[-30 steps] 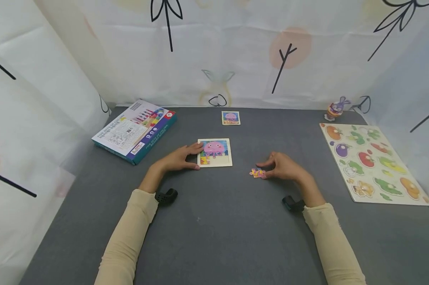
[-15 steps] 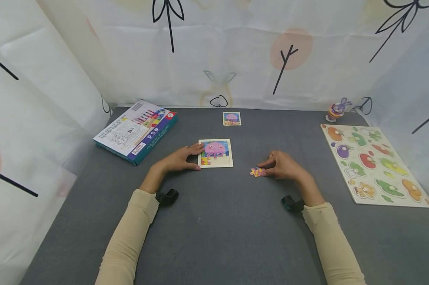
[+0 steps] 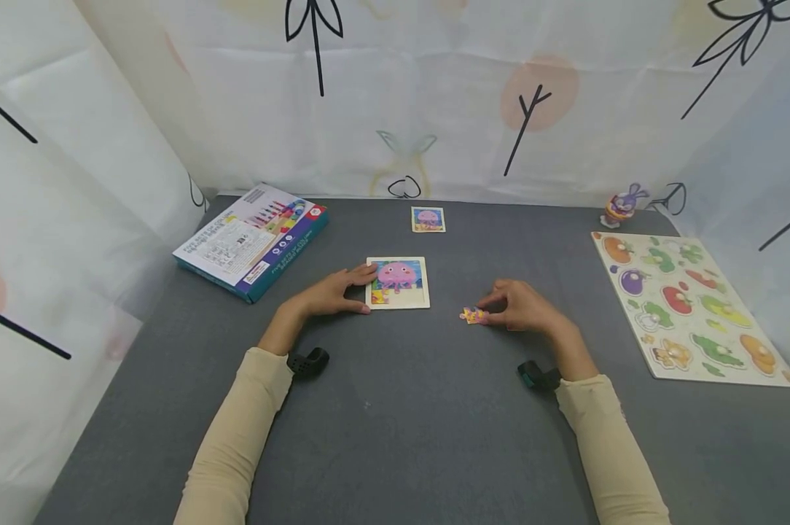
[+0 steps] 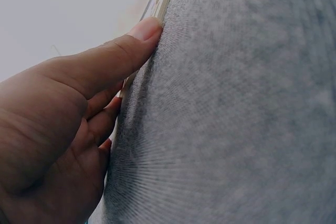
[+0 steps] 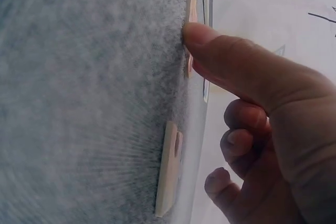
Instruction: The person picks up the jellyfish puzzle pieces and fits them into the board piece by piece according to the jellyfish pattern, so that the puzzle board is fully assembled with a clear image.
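Note:
In the head view my left hand rests at the left edge of a small framed jigsaw puzzle with a pink octopus picture; its lower right part shows bare board. The left wrist view has the thumb against the frame's edge, the other fingers lying along its side. To the right, my right hand pinches a small yellow and pink jigsaw piece between thumb and fingertips. Under that hand, the right wrist view shows another pale wooden piece flat on the table, with a rounded notch.
A small octopus picture card lies beyond the puzzle. The white and teal box is at back left. A vegetable peg board occupies the right side, with a rabbit figurine behind it. A patterned cloth hangs behind the table.
The jigsaw piece has turned slightly between the right fingertips. My left hand keeps its place at the frame. The head view has shifted a little.

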Demonstrator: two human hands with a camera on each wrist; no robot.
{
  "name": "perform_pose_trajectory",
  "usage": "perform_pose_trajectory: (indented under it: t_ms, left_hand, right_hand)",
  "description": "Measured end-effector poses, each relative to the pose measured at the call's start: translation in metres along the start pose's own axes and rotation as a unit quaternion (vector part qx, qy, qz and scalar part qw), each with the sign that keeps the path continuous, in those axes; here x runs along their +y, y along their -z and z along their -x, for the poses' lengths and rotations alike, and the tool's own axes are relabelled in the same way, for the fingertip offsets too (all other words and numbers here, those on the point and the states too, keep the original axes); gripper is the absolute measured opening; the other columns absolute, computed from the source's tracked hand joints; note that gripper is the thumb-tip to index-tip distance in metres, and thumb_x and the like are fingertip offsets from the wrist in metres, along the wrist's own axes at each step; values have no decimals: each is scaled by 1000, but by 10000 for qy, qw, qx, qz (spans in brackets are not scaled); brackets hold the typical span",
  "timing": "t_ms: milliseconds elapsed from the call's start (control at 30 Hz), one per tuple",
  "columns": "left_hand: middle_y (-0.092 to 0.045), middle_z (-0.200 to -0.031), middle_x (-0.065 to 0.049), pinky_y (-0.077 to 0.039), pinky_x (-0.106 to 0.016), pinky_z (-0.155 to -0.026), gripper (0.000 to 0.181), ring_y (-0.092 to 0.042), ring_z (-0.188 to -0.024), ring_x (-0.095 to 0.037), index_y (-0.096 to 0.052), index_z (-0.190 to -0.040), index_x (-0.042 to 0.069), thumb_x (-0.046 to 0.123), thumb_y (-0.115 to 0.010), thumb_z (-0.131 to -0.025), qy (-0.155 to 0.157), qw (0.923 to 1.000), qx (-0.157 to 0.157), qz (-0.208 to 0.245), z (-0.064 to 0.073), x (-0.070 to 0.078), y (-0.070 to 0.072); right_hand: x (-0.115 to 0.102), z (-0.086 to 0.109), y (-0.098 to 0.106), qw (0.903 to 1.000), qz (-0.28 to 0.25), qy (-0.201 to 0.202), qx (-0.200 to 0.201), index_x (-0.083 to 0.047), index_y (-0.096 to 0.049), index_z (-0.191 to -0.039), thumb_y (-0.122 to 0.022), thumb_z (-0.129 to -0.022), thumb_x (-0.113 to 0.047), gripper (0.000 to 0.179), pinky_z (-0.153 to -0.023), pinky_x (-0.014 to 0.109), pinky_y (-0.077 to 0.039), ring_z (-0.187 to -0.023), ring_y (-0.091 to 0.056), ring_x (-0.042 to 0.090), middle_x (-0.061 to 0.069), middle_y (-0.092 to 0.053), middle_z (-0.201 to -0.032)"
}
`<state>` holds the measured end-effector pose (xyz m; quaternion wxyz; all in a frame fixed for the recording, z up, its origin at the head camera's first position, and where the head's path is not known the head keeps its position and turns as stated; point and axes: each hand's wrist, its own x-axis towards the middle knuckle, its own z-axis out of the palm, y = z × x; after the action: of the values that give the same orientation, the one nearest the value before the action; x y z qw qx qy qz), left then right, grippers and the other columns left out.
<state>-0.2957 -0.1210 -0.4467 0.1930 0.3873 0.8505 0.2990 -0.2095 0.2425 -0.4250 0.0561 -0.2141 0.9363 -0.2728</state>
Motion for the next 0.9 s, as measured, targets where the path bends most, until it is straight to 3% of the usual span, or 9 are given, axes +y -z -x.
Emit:
perform_pose_trajectory:
  t_ms: [300,567,633,700,767,800,900]
  left_hand:
    - [-17,-155,-5,-4,-49,-115,72,-9,-144,-23,-30,-144,10,27,-66,-85,19,10000,2,32,1,-2,1]
    - [-18,-154,-5,-4,-49,-115,72,-10,-144,-23,-30,-144,11,29,-66,-84,4,10000,42,53,0,-1,0]
    - [-18,-154,-6,-4,-49,-115,73,-10,-143,-23,-30,-144,10,29,-67,-84,2,10000,42,47,0,-1,0]
    - [-18,-154,-5,-4,-48,-116,73,-10,-144,-22,-30,-144,11,29,-66,-84,36,10000,25,24,0,-1,0]
    - [-18,-154,-4,-4,-48,-116,72,-10,-144,-22,-30,-144,11,29,-66,-84,66,10000,17,11,0,-1,-1]
    - [-18,-154,-4,-4,-48,-116,72,-10,-144,-22,-30,-144,11,30,-66,-84,83,10000,16,0,0,0,-1]
    - [-18,-154,-3,-4,-48,-116,72,-10,-144,-22,-31,-144,12,30,-66,-84,96,10000,23,2,-1,1,-1]
  right_hand:
    - [-11,-13,1,9995,43,160,276,-3,-73,-96,-75,-75,-14,24,-57,22,-31,-60,-34,9,5,-53,-72]
    - [-35,-48,-6,9980,375,247,437,-5,-73,-97,-75,-75,-20,26,-60,29,-29,-63,-36,17,13,-55,-76]
    - [-40,-57,-11,9979,426,235,428,-5,-73,-96,-75,-76,-21,26,-65,34,-37,-70,-46,23,15,-59,-83]
    - [-45,-66,-17,9981,415,192,410,-6,-74,-96,-75,-76,-23,26,-78,41,-44,-86,-56,30,16,-63,-92]
    - [-50,-74,-23,9982,409,232,377,-6,-74,-95,-75,-75,-25,27,-84,45,-44,-95,-57,33,17,-64,-95]
    - [-52,-77,-26,9981,417,270,361,-7,-74,-95,-75,-75,-26,28,-83,43,-44,-94,-57,32,16,-64,-94]
    - [-58,-86,-33,9974,446,477,303,-7,-74,-94,-75,-75,-28,28,-63,32,-41,-69,-51,23,12,-60,-79]
